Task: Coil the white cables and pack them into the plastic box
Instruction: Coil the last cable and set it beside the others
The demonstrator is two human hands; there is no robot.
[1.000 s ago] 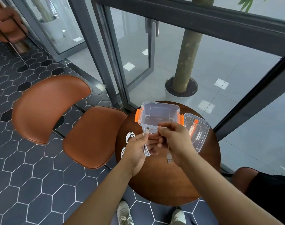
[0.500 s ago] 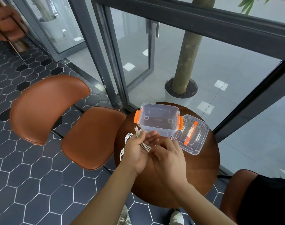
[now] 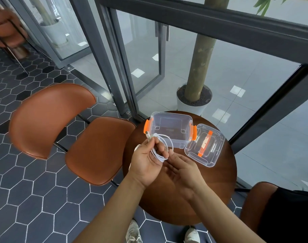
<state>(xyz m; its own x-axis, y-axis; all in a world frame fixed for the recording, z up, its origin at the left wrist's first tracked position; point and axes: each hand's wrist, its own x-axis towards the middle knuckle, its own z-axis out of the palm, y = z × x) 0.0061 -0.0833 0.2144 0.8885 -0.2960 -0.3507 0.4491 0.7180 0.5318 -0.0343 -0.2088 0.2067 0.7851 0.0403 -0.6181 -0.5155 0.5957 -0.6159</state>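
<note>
Over table [image 3: 211,183], right hand [image 3: 182,170] has opened beneath cable [image 3: 159,156].

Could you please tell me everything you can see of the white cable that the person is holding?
The white cable is thin and looks rubbery, gathered into a few loose, untied loops. The left hand pinches the bundle, and a plug end sticks up above its fingers. The loops are held above the round wooden table, in front of the near wall of the open clear box. The right hand, fingers relaxed, reaches the coil's lower end; contact is unclear.
</note>
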